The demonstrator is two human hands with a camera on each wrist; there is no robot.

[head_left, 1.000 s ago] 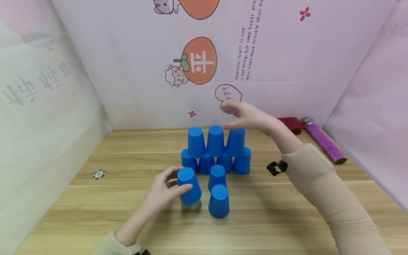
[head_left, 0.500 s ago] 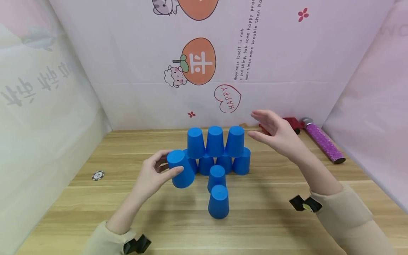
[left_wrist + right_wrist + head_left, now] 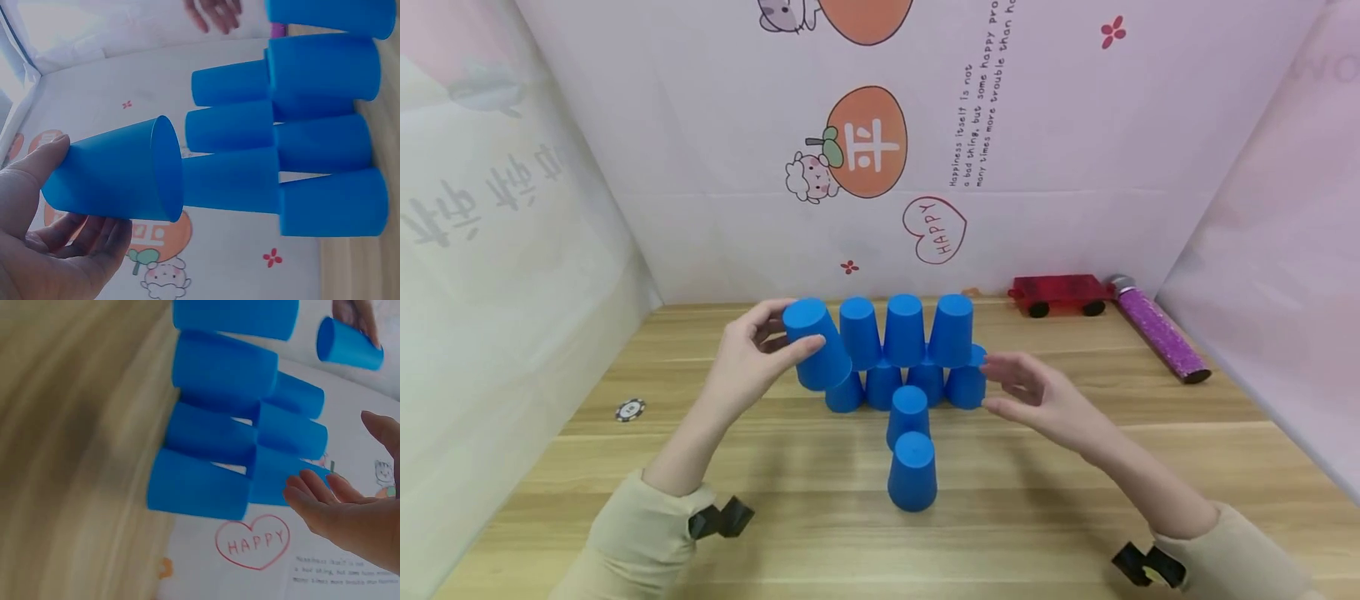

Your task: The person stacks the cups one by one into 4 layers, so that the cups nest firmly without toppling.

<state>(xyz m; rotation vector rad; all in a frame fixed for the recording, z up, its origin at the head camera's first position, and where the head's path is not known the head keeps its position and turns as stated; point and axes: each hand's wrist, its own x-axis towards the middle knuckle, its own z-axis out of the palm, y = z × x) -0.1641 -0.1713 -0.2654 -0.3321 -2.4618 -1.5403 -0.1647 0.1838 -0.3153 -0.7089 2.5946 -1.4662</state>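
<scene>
My left hand grips an upside-down blue cup, slightly tilted, in the air at the left of the stack; the left wrist view shows the cup's rim edge and my thumb and fingers round its base end. Behind stands a two-tier stack: three blue cups on top, the middle top cup among them, over a row of several, the left bottom cup partly hidden. Two more cups, the rear one and the front one, stand before the stack. Beside its right end my right hand holds nothing, fingers loosely bent.
A red toy cart and a purple glitter microphone lie at the back right of the wooden table. A poker chip lies at the left. Printed white sheets enclose the back and sides.
My left hand has lifted the blue cup from beside the front cups, up to the stack's upper left. My right hand has moved from above the top tier, right and down.
</scene>
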